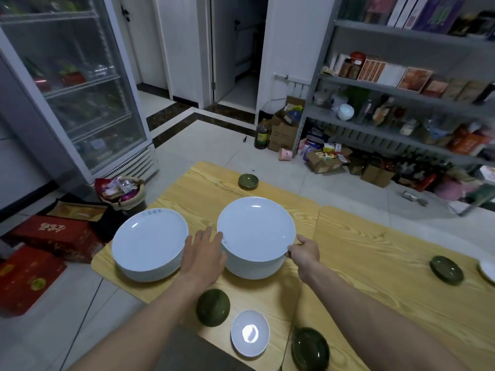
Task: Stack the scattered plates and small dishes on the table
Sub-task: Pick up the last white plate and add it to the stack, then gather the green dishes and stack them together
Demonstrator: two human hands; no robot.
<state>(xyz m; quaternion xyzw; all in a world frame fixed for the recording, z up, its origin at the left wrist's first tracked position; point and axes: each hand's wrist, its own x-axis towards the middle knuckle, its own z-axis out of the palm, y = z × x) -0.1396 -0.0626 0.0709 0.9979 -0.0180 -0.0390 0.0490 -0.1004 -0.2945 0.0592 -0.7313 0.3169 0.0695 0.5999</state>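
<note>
Two big white plates sit on the wooden table (361,253). My right hand (304,251) pinches the right rim of the nearer-centre white plate (255,228). My left hand (205,253) lies with straight fingers against that plate's left rim, between it and the second white plate (150,241) at the table's left edge. Near me are an upturned green dish (213,307), a small white dish (250,333) and a green dish (310,348). Another green dish (248,181) sits at the far edge, one more green dish (446,269) at the right, beside a white plate's edge (488,270).
A glass-door fridge (72,84) stands to the left, with red boxes (51,236) and a full bin (122,190) on the floor beside the table. Grey shelves (401,97) full of goods line the right wall, with cartons beneath.
</note>
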